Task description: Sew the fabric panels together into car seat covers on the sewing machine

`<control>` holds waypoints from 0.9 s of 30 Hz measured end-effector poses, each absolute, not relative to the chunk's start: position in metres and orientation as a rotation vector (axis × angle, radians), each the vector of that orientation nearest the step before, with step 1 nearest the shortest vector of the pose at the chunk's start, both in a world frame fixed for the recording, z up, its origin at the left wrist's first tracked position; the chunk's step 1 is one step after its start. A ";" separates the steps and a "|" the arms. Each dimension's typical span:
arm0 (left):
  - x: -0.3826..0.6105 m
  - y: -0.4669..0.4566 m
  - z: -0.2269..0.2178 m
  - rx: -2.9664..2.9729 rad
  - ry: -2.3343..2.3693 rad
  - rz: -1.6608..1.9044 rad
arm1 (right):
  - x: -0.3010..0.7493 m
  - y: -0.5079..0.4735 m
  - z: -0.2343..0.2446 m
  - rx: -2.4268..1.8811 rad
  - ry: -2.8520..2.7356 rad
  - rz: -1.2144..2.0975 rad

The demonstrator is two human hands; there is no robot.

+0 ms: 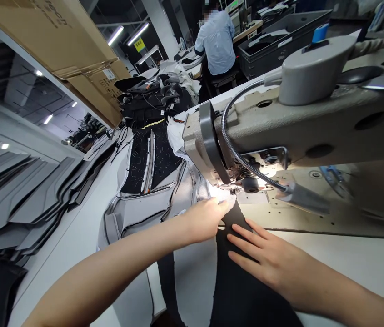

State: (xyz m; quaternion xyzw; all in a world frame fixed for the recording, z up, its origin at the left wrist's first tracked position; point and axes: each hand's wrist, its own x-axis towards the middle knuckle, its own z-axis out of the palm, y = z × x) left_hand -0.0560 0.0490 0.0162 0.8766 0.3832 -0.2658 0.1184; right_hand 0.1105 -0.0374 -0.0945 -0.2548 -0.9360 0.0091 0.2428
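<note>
My left hand (202,219) has its fingers closed on the edge of a grey fabric piece (192,188), right in front of the needle area (236,188) of a beige sewing machine (314,118). Beside it, my right hand (263,256) lies flat with fingers spread on a black fabric strip (236,286) that runs from me toward the needle. The two hands sit close together, a few centimetres apart.
Sewn grey and black cover pieces (147,168) trail away across the white table (82,231). Stacks of grey cut panels (17,200) lie at left, cardboard boxes (58,41) above them. A person in a light blue shirt (216,41) works at the back. A gooseneck lamp (246,168) lights the needle.
</note>
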 end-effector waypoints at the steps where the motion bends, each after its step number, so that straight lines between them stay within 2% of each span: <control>1: -0.056 0.051 0.018 2.553 1.079 -0.760 | 0.108 -0.039 -0.096 -0.711 -2.542 -0.001; 7: -0.044 0.054 0.006 2.573 1.095 -0.730 | 0.099 -0.036 -0.100 -0.790 -2.505 -0.027; 13: -0.037 0.058 -0.016 2.697 1.173 -0.518 | 0.092 -0.017 -0.089 -0.856 -2.514 0.092; 17: -0.044 0.050 -0.018 2.779 1.230 -0.387 | 0.100 -0.018 -0.081 -0.672 -2.575 0.310; 20: -0.057 0.032 -0.013 2.801 1.436 -0.529 | 0.103 -0.025 -0.075 -0.474 -2.565 0.607; 24: -0.084 0.016 -0.006 2.609 1.563 -0.738 | 0.090 -0.029 -0.070 -0.630 -2.286 1.042; 27: -0.103 0.021 -0.003 2.593 1.432 -0.756 | 0.080 -0.030 -0.072 -0.695 -2.257 1.060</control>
